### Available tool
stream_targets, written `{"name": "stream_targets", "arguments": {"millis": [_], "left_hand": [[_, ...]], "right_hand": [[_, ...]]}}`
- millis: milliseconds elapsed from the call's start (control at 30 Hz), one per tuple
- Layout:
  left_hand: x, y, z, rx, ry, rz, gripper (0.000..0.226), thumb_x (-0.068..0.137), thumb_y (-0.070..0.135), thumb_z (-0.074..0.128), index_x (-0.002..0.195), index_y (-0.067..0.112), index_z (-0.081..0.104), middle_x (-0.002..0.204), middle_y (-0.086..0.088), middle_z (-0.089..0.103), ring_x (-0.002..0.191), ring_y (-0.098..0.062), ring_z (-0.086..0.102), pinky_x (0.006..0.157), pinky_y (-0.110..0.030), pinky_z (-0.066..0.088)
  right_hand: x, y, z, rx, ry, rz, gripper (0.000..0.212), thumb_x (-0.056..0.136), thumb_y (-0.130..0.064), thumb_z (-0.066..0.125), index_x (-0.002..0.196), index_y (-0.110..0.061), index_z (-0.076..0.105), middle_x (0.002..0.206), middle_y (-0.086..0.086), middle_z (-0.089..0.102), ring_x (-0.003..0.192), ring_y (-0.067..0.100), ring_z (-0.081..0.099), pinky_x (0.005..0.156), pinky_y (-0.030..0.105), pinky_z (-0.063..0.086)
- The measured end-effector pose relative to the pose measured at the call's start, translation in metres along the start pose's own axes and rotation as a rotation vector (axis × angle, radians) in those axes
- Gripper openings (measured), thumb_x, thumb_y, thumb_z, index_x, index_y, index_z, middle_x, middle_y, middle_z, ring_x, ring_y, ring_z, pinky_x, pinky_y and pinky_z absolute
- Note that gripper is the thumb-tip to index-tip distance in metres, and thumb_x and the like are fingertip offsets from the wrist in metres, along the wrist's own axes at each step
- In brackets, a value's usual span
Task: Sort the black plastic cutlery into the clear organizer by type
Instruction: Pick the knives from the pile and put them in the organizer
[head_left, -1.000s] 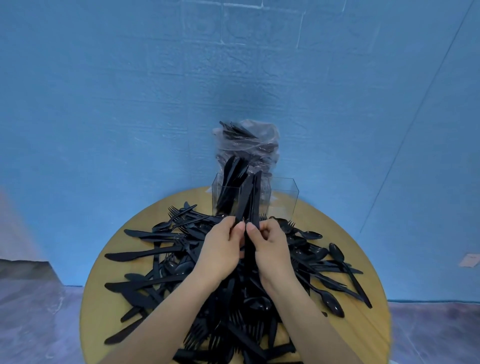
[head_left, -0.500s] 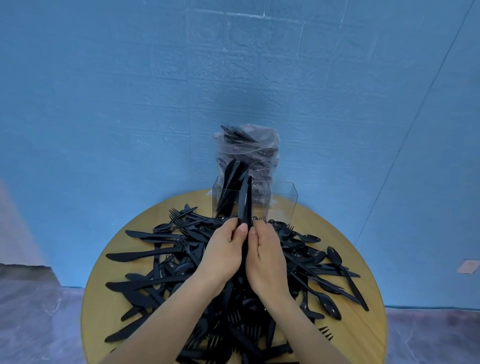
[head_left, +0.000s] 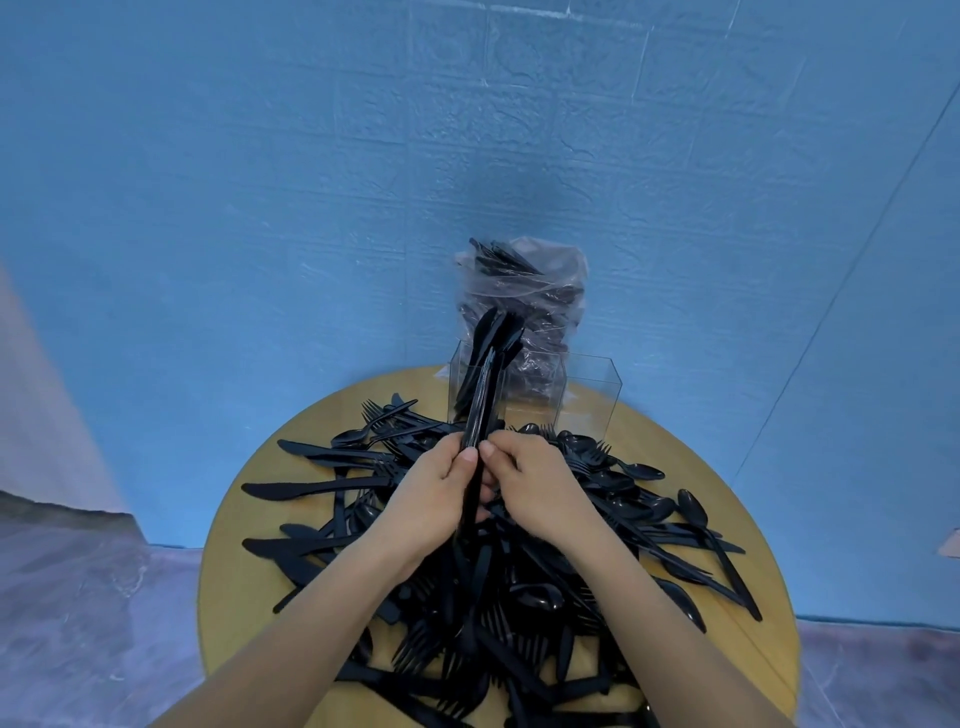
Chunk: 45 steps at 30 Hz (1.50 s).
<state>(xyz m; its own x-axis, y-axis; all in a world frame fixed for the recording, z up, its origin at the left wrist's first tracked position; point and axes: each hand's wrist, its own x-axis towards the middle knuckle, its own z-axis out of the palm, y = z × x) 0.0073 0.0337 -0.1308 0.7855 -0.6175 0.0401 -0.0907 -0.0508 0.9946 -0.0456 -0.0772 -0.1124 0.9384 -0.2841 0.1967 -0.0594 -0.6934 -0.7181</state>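
Observation:
A big heap of black plastic cutlery (head_left: 519, 561), with knives, forks and spoons mixed, covers the round wooden table (head_left: 239, 582). My left hand (head_left: 434, 499) grips a stacked bundle of black knives (head_left: 480, 410) held upright over the heap, blades pointing up. My right hand (head_left: 535, 480) sits close against the bundle and pinches it at the fingertips. Behind them stands the clear organizer (head_left: 592, 395); its left compartment holds several upright knives, and the right compartment looks empty.
A clear plastic bag of more black cutlery (head_left: 524, 301) stands behind the organizer against the blue wall. The table's far edge lies just past the organizer. Loose spoons (head_left: 696, 512) trail toward the right rim.
The two separate knife stacks have been pressed together into one tight bundle between my hands. The bundle now leans slightly, still upright in front of the organizer.

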Motion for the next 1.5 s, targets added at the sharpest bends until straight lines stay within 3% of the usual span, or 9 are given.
{"name": "stream_targets", "arguments": {"millis": [200,333,500,767,933,1033,1167,1267,1500], "left_hand": [[0.001,-0.002,-0.007,0.258,-0.005,0.094,0.019,0.102,0.016,0.032,0.093,0.02,0.049,0.077,0.003,0.05,0.061,-0.007,0.046,0.059,-0.024,0.042],[-0.005,-0.006,-0.012,0.705,0.148,0.292,0.022,0.101,0.022,0.03,0.116,0.02,0.046,0.092,0.002,0.056,0.071,-0.014,0.053,0.063,-0.031,0.043],[-0.016,-0.012,-0.008,1.079,0.212,0.365,0.041,0.103,0.025,0.026,0.143,0.017,0.022,0.119,0.003,0.043,0.078,-0.009,0.051,0.06,-0.02,0.038],[-0.018,-0.008,-0.04,0.381,-0.134,0.132,0.019,0.1,0.029,0.033,0.115,0.023,0.045,0.098,0.005,0.055,0.086,-0.001,0.06,0.082,-0.025,0.049],[-0.023,-0.021,-0.062,0.353,-0.076,0.199,0.015,0.1,0.029,0.032,0.103,0.027,0.046,0.069,0.006,0.046,0.06,-0.006,0.044,0.063,-0.034,0.042],[-0.029,-0.032,-0.081,0.335,0.072,0.214,0.017,0.1,0.028,0.032,0.103,0.026,0.048,0.066,0.009,0.042,0.055,-0.002,0.038,0.058,-0.022,0.034],[-0.032,-0.045,-0.116,0.385,0.301,0.08,0.021,0.102,0.024,0.03,0.101,0.018,0.049,0.069,0.01,0.042,0.059,-0.003,0.043,0.055,-0.018,0.032],[-0.027,-0.063,-0.143,0.303,0.415,-0.054,0.026,0.102,0.023,0.03,0.108,0.01,0.052,0.074,0.007,0.042,0.072,-0.017,0.041,0.07,-0.037,0.039],[-0.021,-0.082,-0.163,0.272,0.479,-0.142,0.026,0.102,0.025,0.03,0.105,0.01,0.051,0.074,0.002,0.044,0.069,-0.017,0.041,0.071,-0.032,0.034]], "right_hand": [[0.009,-0.003,-0.001,0.144,-0.002,0.073,0.04,0.102,-0.029,0.038,0.08,-0.005,0.06,0.064,0.0,0.06,0.047,0.001,0.046,0.057,0.021,0.04],[0.013,-0.012,0.001,0.551,0.015,0.149,0.034,0.098,-0.035,0.045,0.103,-0.002,0.052,0.071,0.007,0.056,0.054,0.012,0.049,0.052,0.024,0.04],[0.019,-0.022,0.002,0.72,0.132,0.22,0.022,0.097,-0.03,0.051,0.097,-0.011,0.042,0.073,0.009,0.051,0.043,0.008,0.043,0.039,0.016,0.034],[0.026,-0.031,0.026,0.788,0.203,0.187,0.014,0.098,-0.017,0.05,0.087,-0.009,0.048,0.075,0.013,0.051,0.037,0.002,0.042,0.038,0.016,0.034],[0.033,-0.044,0.047,0.874,0.127,0.188,0.018,0.093,-0.023,0.058,0.084,-0.01,0.048,0.068,0.008,0.05,0.038,0.004,0.041,0.037,0.016,0.031],[0.039,-0.048,0.063,0.886,-0.013,0.175,0.026,0.095,-0.031,0.052,0.088,-0.007,0.052,0.071,0.008,0.057,0.044,0.008,0.043,0.039,0.018,0.032],[0.056,-0.044,0.085,0.439,0.008,0.109,0.028,0.099,-0.029,0.045,0.093,-0.008,0.063,0.079,-0.003,0.061,0.065,0.008,0.052,0.058,0.021,0.039],[0.069,-0.039,0.103,-0.043,-0.098,-0.049,0.017,0.096,-0.017,0.052,0.103,-0.012,0.067,0.098,-0.002,0.065,0.085,0.008,0.054,0.075,0.018,0.038],[0.093,-0.042,0.141,-0.42,-0.319,-0.096,0.024,0.095,-0.015,0.052,0.117,-0.012,0.06,0.116,0.011,0.059,0.109,0.026,0.051,0.089,0.036,0.046]]}}
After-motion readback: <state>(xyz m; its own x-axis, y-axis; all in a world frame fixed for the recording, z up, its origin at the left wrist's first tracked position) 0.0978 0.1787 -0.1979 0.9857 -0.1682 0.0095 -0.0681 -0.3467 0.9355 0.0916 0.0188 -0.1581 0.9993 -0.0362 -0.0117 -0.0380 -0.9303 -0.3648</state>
